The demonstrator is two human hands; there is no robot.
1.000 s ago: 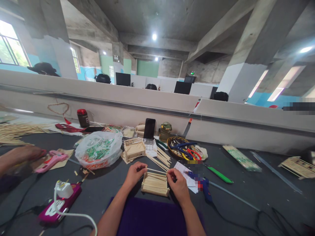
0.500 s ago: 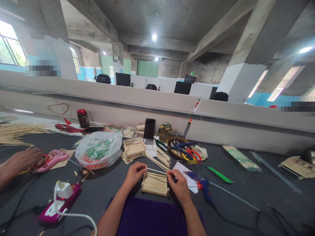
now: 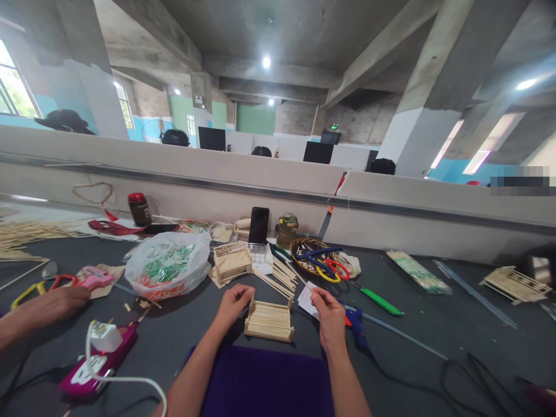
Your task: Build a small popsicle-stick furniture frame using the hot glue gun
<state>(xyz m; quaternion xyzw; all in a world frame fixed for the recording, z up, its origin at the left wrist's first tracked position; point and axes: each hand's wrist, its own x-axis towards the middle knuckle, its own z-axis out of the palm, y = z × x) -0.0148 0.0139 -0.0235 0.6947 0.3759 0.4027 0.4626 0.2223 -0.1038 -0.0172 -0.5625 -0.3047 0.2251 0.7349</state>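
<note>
A small model built of pale wooden sticks (image 3: 269,320), with a flat slatted bed and raised ends, stands on the dark table in front of me. My left hand (image 3: 234,306) is closed, its thumb and forefinger pinched at the model's upper left corner post. Apart from the model, to its right, my right hand (image 3: 329,317) pinches a thin wooden stick (image 3: 307,285) that points up and left. Beneath that stick lies a white paper (image 3: 307,302). Beside the right hand rests a blue glue gun (image 3: 357,324), partly hidden by it.
Loose sticks (image 3: 280,279), another stick model (image 3: 232,263) and a plastic bag (image 3: 197,266) lie beyond. A basket of pliers (image 3: 304,246) and green cutter (image 3: 382,301) are right. At left, another person's hand (image 3: 72,301) is by scissors (image 3: 32,294) and a power strip (image 3: 124,347).
My right hand has moved right, away from the model, with a stick in its fingers. The stick across the model's top is gone from there. The other person's hand has shifted slightly right and down.
</note>
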